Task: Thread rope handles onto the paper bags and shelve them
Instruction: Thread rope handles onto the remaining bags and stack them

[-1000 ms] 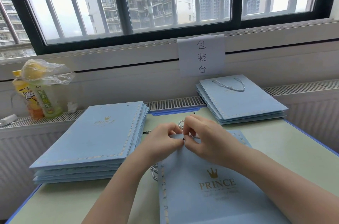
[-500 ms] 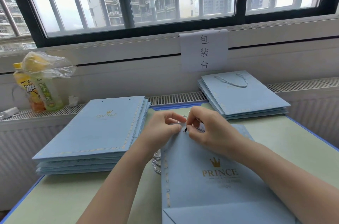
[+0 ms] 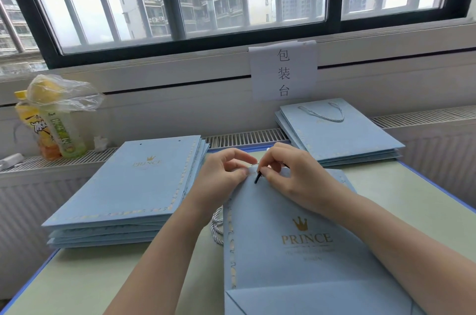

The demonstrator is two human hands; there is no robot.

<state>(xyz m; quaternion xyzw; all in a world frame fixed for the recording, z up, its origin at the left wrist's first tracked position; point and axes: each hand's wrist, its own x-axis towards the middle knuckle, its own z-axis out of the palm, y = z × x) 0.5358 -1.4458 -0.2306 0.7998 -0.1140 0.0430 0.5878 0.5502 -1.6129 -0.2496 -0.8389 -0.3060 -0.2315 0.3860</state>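
Observation:
A flat light-blue paper bag [image 3: 291,240] with a gold PRINCE crown logo lies on the table before me. My left hand [image 3: 221,175] pinches the bag's top edge. My right hand [image 3: 296,178] pinches the black tip of a rope handle [image 3: 257,177] right at that edge. A loop of pale twisted rope [image 3: 216,227] shows beside the bag's left edge, under my left forearm. A stack of bags without handles [image 3: 128,188] lies to the left. At the back right lies a stack of bags [image 3: 340,137] whose top one carries a rope handle [image 3: 322,115].
Two drink bottles under a plastic wrap [image 3: 51,121] stand on the radiator ledge at the left. A paper sign [image 3: 283,71] hangs on the wall below the window. The green table [image 3: 77,276] has a blue rim.
The view has dipped slightly, and the bag now reaches closer to me. My right hand has tilted the black rope tip down at the bag's top edge. Both hands stay at the same spot.

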